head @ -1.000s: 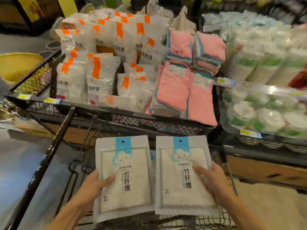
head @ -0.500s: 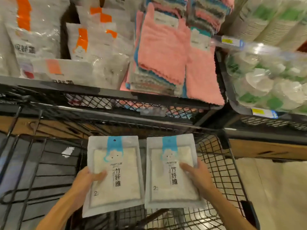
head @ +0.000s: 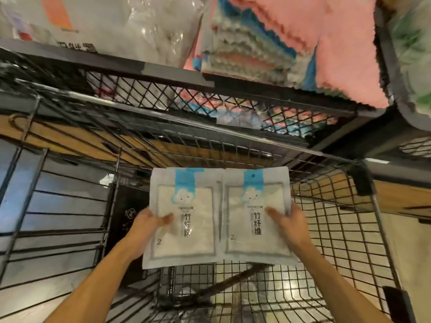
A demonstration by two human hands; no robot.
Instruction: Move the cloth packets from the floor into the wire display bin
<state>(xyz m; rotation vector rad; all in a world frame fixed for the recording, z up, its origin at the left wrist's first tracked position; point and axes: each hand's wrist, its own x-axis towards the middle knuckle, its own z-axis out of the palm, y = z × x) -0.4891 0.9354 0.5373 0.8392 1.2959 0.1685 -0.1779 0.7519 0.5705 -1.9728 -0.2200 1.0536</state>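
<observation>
Two flat white cloth packets were held side by side above a black wire cart, their inner edges touching or slightly overlapping at the centre. The left hand (head: 149, 226) grasped the left packet (head: 184, 217) at its outer edge, thumb lying across the printed face and the remaining fingers hidden behind it. The right hand (head: 288, 223) grasped the right packet (head: 256, 215) in the same manner at its outer edge, thumb on the front. Each packet carried a blue header strip with a cloud figure, vertical dark characters and a numeral 2 near its lower left corner, with pale folded cloth visible through a window. Both packets were held clear of the floor, below and in front of the wire display bin (head: 210, 99), whose dark mesh front wall crossed the upper part of the view. Pink cloths (head: 338, 43) hung over the bin's rim at the right, and clear plastic bags (head: 144, 26) with an orange mark filled it at the left. The wire cart (head: 338, 229) basket lay directly beneath the packets.
</observation>
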